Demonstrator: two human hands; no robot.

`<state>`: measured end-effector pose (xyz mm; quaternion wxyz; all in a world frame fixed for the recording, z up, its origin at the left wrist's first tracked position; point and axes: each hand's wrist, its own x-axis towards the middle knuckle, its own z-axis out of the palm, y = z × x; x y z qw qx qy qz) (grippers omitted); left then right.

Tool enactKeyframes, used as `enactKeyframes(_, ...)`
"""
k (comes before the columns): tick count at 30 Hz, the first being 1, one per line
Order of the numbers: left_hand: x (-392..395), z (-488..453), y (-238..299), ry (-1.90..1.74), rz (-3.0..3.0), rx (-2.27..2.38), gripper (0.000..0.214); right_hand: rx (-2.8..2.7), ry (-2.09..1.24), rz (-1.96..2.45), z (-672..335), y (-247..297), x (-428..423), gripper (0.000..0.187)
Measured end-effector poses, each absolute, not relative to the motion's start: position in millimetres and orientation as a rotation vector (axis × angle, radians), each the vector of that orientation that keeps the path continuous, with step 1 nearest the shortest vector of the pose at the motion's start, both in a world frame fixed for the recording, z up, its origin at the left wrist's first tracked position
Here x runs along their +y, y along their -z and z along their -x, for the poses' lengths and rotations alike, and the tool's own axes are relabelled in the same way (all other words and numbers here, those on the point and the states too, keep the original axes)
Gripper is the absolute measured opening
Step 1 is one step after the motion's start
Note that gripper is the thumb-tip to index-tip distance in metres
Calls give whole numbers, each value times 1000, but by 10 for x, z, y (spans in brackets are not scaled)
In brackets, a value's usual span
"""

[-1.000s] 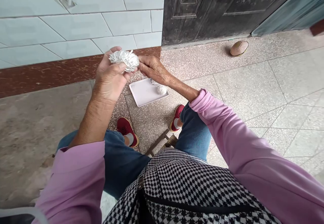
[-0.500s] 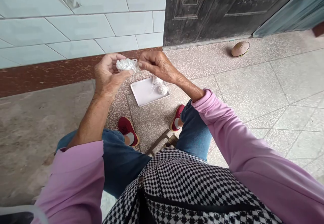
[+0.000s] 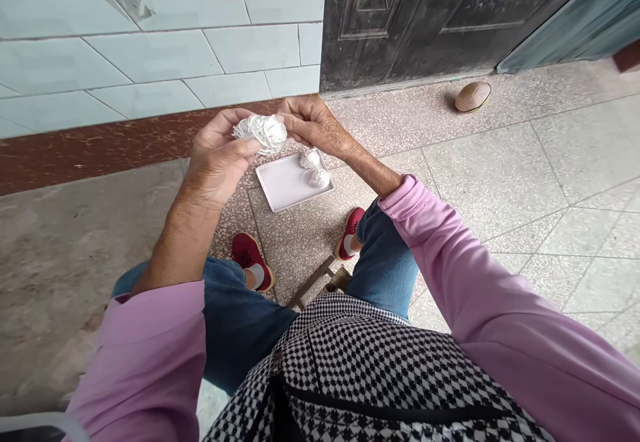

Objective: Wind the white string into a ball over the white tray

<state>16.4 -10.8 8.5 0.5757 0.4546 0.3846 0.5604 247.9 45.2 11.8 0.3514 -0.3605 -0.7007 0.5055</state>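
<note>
A ruffled bundle of white string, its loops bunched together, is held up in front of me over the floor. My left hand grips its left side, with the thumb across the front and the fingers behind. At the bundle's right edge, my right hand is closed in a pinch on the string; the fingertips are partly hidden. Below the hands, a pale shallow tray lies on the floor. Two balls of white string, one nearer and one farther, rest at its right end.
A tiled wall and a dark carved door stand ahead. To the right, a brownish ball-like object lies on the speckled floor by the door. My red shoes are on either side below the tray.
The white bundle has turned and looks fuller, showing more of its looped face toward me. My right hand has shifted slightly along its right edge. The tray stays in place.
</note>
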Motion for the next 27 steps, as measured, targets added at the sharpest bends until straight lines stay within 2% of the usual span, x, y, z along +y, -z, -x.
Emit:
enactKeyframes(5,7,-224,50,-1442,-1034,898,66,-1880,-1239,1044,-2366,-153,314,70)
enactKeyframes(10,212,-173,280,-1597,-1164,1100,76,-2079,-1230,1098,-2290,-225,78,47)
enactKeyframes(14,290,-60,373,-1640,-1379,1257,77,-2239,-1191,933,-2296,-209,6,35)
enactKeyframes(16,248,-21,334,-1584,-1417,1251,75,-2231,-1139,857,-2350,-212,58,39)
enactKeyframes(21,23,-8,78,-1303,-1532,1284,51,-2073,-1028,932,-2545,-245,329,59)
enactKeyframes(27,-116,-57,-103,-1056,-1437,1125,54,-1989,-1131,924,-2649,-145,503,68)
